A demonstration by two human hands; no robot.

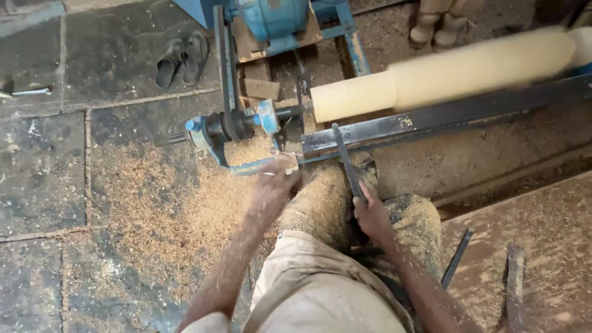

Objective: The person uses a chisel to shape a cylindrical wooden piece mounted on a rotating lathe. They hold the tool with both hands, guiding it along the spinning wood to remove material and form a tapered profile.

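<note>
Pale wooden cylinder (456,71), smooth and matt, its surface blurred. Dark metal rail (444,117), dull, rust-flecked. Long dark metal tool (346,161), matt, held in the right hand (372,214). Blue-painted metal frame (240,132), chipped, near the left hand (273,188). Rough stone floor (43,179) under coarse tan sawdust (166,197). Beige cloth trousers (320,290), dusty.

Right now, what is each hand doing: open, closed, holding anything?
Left hand: blurred, reaching toward the blue frame; open or closed cannot be told.
Right hand: closed around the dark chisel.
</note>
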